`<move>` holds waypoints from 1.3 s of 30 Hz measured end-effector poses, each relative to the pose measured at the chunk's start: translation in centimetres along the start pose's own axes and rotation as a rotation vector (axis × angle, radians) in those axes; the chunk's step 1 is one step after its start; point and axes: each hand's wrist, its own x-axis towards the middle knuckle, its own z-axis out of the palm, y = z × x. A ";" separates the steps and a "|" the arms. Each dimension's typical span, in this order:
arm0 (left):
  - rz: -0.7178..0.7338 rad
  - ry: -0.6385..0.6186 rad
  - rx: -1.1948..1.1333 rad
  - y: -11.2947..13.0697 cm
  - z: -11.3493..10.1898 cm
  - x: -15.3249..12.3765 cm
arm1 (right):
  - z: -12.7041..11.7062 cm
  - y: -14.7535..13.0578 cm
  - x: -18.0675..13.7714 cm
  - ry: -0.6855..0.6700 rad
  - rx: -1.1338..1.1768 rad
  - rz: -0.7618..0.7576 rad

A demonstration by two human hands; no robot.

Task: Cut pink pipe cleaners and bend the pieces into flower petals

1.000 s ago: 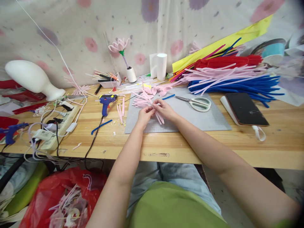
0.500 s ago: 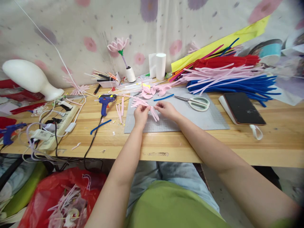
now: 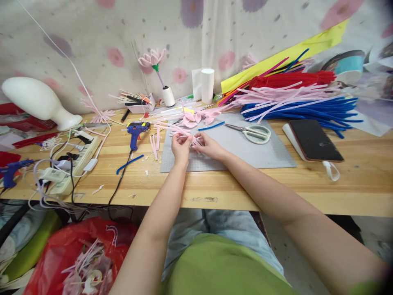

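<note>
Between my two hands is a bundle of pink pipe cleaners (image 3: 196, 141), held just above the grey cutting mat (image 3: 233, 157). My left hand (image 3: 181, 148) pinches the bundle from the left, its fingers closed. From the right, my right hand (image 3: 210, 146) closes its fingers around the loose ends, which it partly hides. Pink pipe cleaner petals (image 3: 196, 119) lie just behind my hands. A short blue pipe cleaner (image 3: 211, 126) and scissors with pale green handles (image 3: 257, 134) rest on the mat to the right.
A blue glue gun (image 3: 135, 133) stands to the left, near a power strip (image 3: 76, 164) with tangled cords. A pink flower (image 3: 152, 59) rises from a white holder at the back. Piles of pipe cleaners (image 3: 294, 108) and a phone (image 3: 316, 140) occupy the right side.
My right hand has moved slightly left and closed over the lower ends of the pink bundle, which hung free before. My left hand keeps its pinch almost in place.
</note>
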 end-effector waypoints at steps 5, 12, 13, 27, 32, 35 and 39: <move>-0.009 0.007 -0.014 -0.4 -0.3 0.5 | 0.4 -0.4 -0.1 -0.015 -0.085 0.119; -0.089 -0.092 -0.087 0.3 -0.8 0.7 | -0.5 -1.0 -0.3 0.036 -0.258 0.024; -0.128 -0.106 -0.116 0.5 -0.8 0.6 | -0.6 -1.1 -0.3 0.056 -0.271 0.029; -0.339 0.044 -0.497 1.6 -1.0 1.2 | -0.2 -2.4 0.0 -0.073 -0.146 0.130; -0.396 0.097 -0.536 1.8 -1.4 1.9 | 0.4 -2.8 0.0 -0.114 -0.086 0.130; -0.411 0.096 -0.559 1.8 -1.5 2.1 | 0.5 -3.1 -0.1 -0.177 0.055 0.166; -0.357 0.064 -0.530 1.8 -1.4 2.1 | 0.2 -3.0 -0.3 -0.200 0.194 0.231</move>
